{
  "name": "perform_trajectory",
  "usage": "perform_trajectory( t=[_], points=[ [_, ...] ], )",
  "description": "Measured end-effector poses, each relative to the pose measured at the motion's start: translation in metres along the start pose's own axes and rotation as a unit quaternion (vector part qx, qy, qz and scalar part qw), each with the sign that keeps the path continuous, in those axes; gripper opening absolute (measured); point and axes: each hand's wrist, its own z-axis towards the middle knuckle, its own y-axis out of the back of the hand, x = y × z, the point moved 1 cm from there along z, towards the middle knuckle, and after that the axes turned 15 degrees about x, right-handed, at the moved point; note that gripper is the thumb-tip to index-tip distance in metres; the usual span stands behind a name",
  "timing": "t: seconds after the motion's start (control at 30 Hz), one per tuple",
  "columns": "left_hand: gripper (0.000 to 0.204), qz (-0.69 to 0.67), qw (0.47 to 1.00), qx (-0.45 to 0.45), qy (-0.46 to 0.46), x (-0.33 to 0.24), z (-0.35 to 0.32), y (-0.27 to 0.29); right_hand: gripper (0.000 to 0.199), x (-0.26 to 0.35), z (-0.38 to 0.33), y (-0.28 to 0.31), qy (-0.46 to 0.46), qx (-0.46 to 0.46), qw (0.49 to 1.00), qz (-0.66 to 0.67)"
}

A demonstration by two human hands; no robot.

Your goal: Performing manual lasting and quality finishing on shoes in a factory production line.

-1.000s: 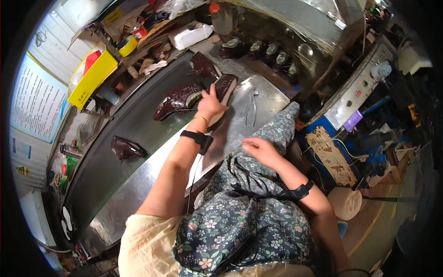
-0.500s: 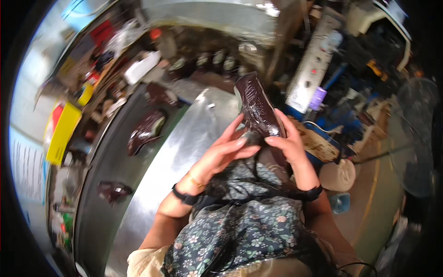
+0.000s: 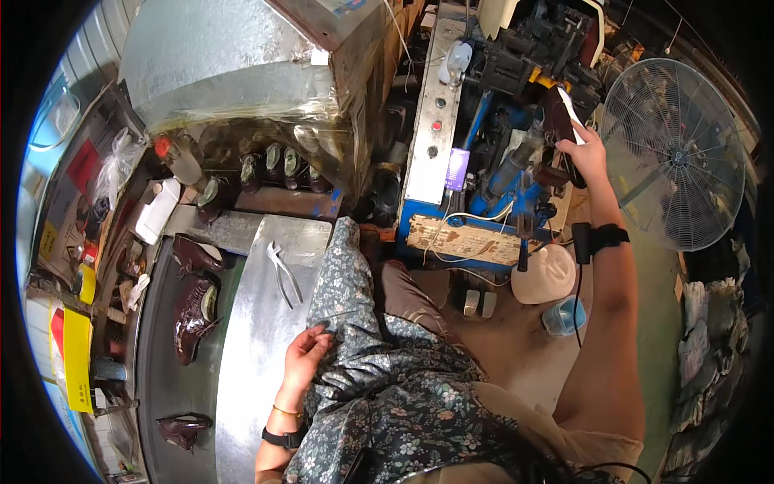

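Pale ribbed wall (image 3: 95,50) at ten o'clock, grey metal hood (image 3: 230,63) near eleven, shiny worktop (image 3: 251,347) catching bright light at eight, caged fan (image 3: 676,157) between two and three, greenish floor (image 3: 655,339) at four

**Shoe (image 3: 554,117) held at a blue machine (image 3: 501,173)**

The worker's right hand (image 3: 592,153) grips the dark brown shoe, its white sole facing outward. The left hand (image 3: 304,359), fingers curled, is over the floral apron (image 3: 411,411); from here, whether it grasps anything is unclear. Pliers (image 3: 277,260) lie on the metal table (image 3: 250,331), left of the apron.
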Motion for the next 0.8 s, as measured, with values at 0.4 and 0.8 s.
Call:
perform_trajectory(
  t=[0.4, 0.8],
  points=[
    [0.034, 0.029, 0.999, 0.032, 0.004, -0.006, 0.011, -0.025, 0.079, -0.013, 0.035, 0.006, -0.036, 0.176, 0.982, -0.065],
    [0.035, 0.043, 0.997, 0.059, 0.006, -0.003, 0.014, -0.031, 0.069, 0.030, -0.043, -0.044, -0.085, 0.048, 0.968, -0.232]
  ],
)
